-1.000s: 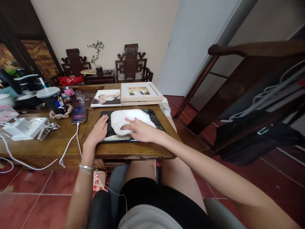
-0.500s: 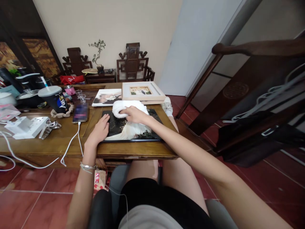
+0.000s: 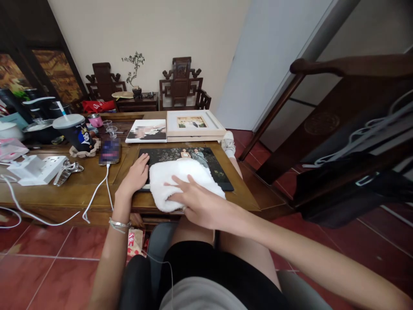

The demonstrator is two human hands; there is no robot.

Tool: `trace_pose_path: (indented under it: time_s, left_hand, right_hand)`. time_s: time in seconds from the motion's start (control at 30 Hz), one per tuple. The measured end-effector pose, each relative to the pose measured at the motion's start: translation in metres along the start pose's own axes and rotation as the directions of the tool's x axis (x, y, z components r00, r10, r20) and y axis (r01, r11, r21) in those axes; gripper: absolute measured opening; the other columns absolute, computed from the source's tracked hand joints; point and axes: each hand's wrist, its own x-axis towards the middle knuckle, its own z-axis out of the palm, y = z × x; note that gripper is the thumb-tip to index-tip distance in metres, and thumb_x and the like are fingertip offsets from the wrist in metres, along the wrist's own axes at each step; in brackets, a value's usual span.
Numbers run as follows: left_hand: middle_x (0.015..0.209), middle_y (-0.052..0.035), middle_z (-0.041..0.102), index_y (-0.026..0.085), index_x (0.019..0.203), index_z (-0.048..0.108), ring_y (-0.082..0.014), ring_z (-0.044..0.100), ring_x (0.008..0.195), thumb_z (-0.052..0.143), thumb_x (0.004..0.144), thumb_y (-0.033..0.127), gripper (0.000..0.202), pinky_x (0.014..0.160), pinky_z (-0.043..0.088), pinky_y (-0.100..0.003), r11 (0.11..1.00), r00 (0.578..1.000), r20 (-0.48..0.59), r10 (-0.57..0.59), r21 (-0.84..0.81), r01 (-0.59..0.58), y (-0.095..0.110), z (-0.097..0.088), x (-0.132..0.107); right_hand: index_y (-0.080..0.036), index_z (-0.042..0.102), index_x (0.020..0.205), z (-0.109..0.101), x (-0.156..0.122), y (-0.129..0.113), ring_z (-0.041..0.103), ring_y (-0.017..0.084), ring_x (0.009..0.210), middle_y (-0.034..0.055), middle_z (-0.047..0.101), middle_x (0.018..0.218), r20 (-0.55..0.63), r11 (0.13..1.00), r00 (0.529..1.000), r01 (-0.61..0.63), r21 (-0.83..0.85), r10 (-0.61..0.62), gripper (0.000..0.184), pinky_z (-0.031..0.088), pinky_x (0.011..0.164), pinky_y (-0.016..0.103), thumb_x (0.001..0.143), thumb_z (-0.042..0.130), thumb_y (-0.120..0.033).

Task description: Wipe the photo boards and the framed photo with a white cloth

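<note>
A dark wedding photo panel (image 3: 164, 153) lies flat on the wooden table, with two figures showing near its far edge. My left hand (image 3: 137, 173) rests on the panel's left edge, fingers stretched out, holding nothing. Over the near part of the panel lies a fluffy white cloth (image 3: 183, 171), partly hanging past the panel's near edge. My right hand (image 3: 198, 200) grips and presses this cloth, some fingers spread across its top and others tucked into a fold. The cloth hides the lower middle of the photo.
Behind the panel are a smaller photo print (image 3: 146, 131) and a white framed picture (image 3: 209, 125). To the left lie a charging phone (image 3: 109, 151), a lidded cup (image 3: 75, 133), a hair claw clip (image 3: 68, 172) and a power strip (image 3: 48, 168) with trailing cables.
My right hand has pulled the white cloth from the panel's far part toward me, over its near edge. The cloth is spread wider now. My left hand stays in place.
</note>
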Motion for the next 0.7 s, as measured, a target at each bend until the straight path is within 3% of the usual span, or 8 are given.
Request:
trace_pose_path:
  time_s: [0.1, 0.23, 0.33, 0.47, 0.53, 0.6, 0.7]
  left_hand:
    - [0.15, -0.0156, 0.041, 0.007, 0.138, 0.048, -0.023, 0.034, 0.142, 0.03, 0.092, 0.026, 0.052, 0.12, 0.023, -0.044, 1.0, 1.0, -0.008, 0.016, 0.003, -0.016, -0.001, 0.0, 0.0]
    - [0.15, -0.016, 0.042, 0.006, 0.138, 0.048, -0.024, 0.035, 0.142, 0.029, 0.093, 0.027, 0.053, 0.119, 0.025, -0.044, 1.0, 1.0, -0.019, 0.017, -0.014, -0.017, -0.003, 0.001, 0.001]
    - [0.15, -0.0137, 0.043, 0.01, 0.138, 0.048, -0.0233, 0.035, 0.142, 0.03, 0.093, 0.027, 0.052, 0.119, 0.025, -0.044, 1.0, 0.999, -0.03, 0.01, -0.029, -0.011, -0.004, 0.002, 0.001]
    - [0.15, -0.0167, 0.042, 0.007, 0.137, 0.049, -0.0243, 0.036, 0.141, 0.031, 0.092, 0.026, 0.052, 0.119, 0.024, -0.044, 0.999, 1.0, -0.015, 0.005, -0.032, -0.006, -0.002, 0.0, 0.001]
    - [0.149, -0.0173, 0.043, 0.006, 0.137, 0.049, -0.024, 0.038, 0.14, 0.031, 0.093, 0.026, 0.051, 0.119, 0.025, -0.043, 0.999, 0.999, -0.044, 0.019, -0.037, -0.021, 0.002, -0.003, 0.001]
    - [0.15, -0.0165, 0.042, 0.008, 0.137, 0.049, -0.0232, 0.038, 0.14, 0.031, 0.094, 0.029, 0.051, 0.119, 0.026, -0.043, 0.998, 0.992, -0.114, 0.045, -0.049, -0.05, 0.007, -0.006, 0.0]
    - [0.149, -0.017, 0.043, 0.007, 0.137, 0.049, -0.023, 0.038, 0.14, 0.029, 0.097, 0.035, 0.053, 0.119, 0.026, -0.041, 0.993, 0.974, -0.22, 0.061, -0.086, -0.081, 0.014, -0.011, -0.002]
  right_hand:
    - [-0.019, 0.062, 0.122, 0.0, -0.006, -0.002, 0.02, 0.033, 0.146, 0.0136, 0.044, 0.149, 0.006, 0.999, 1.0, 0.001, 0.035, -0.001, 0.064, 0.022, 0.111, 0.065, 0.067, 0.042, 0.004]
    - [-0.017, 0.064, 0.12, -0.003, 0.005, 0.017, 0.025, 0.028, 0.145, 0.0152, 0.061, 0.132, 0.004, 0.999, 1.0, -0.004, 0.047, 0.003, 0.061, 0.021, 0.114, 0.059, 0.067, 0.042, 0.003]
    - [-0.017, 0.063, 0.124, -0.009, 0.026, 0.04, 0.033, 0.03, 0.142, 0.0126, 0.065, 0.126, -0.028, 1.0, 0.999, -0.014, 0.019, 0.015, 0.064, 0.025, 0.112, 0.057, 0.068, 0.04, 0.004]
    - [-0.016, 0.063, 0.125, -0.02, 0.066, 0.069, 0.055, 0.03, 0.123, 0.0134, 0.067, 0.122, -0.084, 0.996, 0.994, -0.079, -0.051, 0.075, 0.059, 0.04, 0.101, 0.042, 0.072, 0.043, 0.001]
    - [-0.016, 0.063, 0.126, -0.023, 0.086, 0.078, 0.058, 0.029, 0.117, 0.0133, 0.066, 0.124, -0.099, 0.99, 0.989, -0.119, -0.079, 0.111, 0.058, 0.042, 0.098, 0.038, 0.074, 0.044, 0.0]
    - [-0.017, 0.062, 0.127, -0.023, 0.102, 0.081, 0.056, 0.03, 0.119, 0.0139, 0.065, 0.126, -0.116, 0.982, 0.983, -0.155, -0.107, 0.143, 0.058, 0.041, 0.099, 0.042, 0.075, 0.043, 0.0]
    - [-0.017, 0.062, 0.127, -0.017, 0.116, 0.076, 0.05, 0.036, 0.124, 0.0173, 0.064, 0.126, -0.143, 0.965, 0.974, -0.198, -0.173, 0.175, 0.055, 0.038, 0.099, 0.059, 0.078, 0.041, 0.0]
